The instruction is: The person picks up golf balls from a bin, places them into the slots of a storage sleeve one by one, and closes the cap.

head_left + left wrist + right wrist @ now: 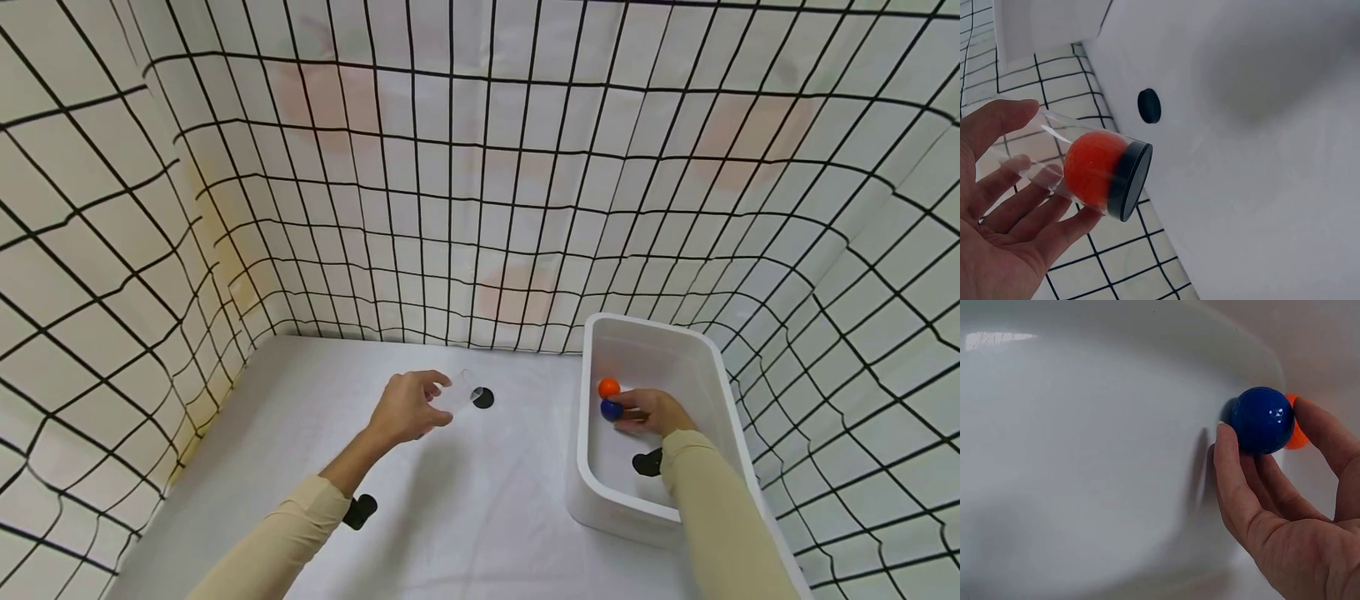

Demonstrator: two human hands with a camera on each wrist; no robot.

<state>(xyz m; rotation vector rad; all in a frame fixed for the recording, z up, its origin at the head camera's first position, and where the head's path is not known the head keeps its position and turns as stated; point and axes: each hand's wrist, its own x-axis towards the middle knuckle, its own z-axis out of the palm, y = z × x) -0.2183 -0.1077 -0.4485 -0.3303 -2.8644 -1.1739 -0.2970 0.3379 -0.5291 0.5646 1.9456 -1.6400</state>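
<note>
My left hand point(408, 407) is over the table and grips a clear plastic tube point(1050, 122) between thumb and fingers. An orange ball point(1092, 167) lies inside the tube against its black end cap point(1130, 181). In the head view only a faint clear outline of the tube shows. My right hand point(652, 412) reaches into the white tub point(617, 500) and holds a blue ball point(1263, 420) between thumb and fingertips. Right behind the blue ball is another orange ball point(609, 388), partly hidden by it in the right wrist view.
A black round cap point(1149, 105) lies on the white table point(495, 500). More black pieces point(360, 511) are beside my left sleeve, and others point(647, 462) lie in the tub, partly covered by my right sleeve. Black netting point(517, 208) surrounds the table at the back and sides.
</note>
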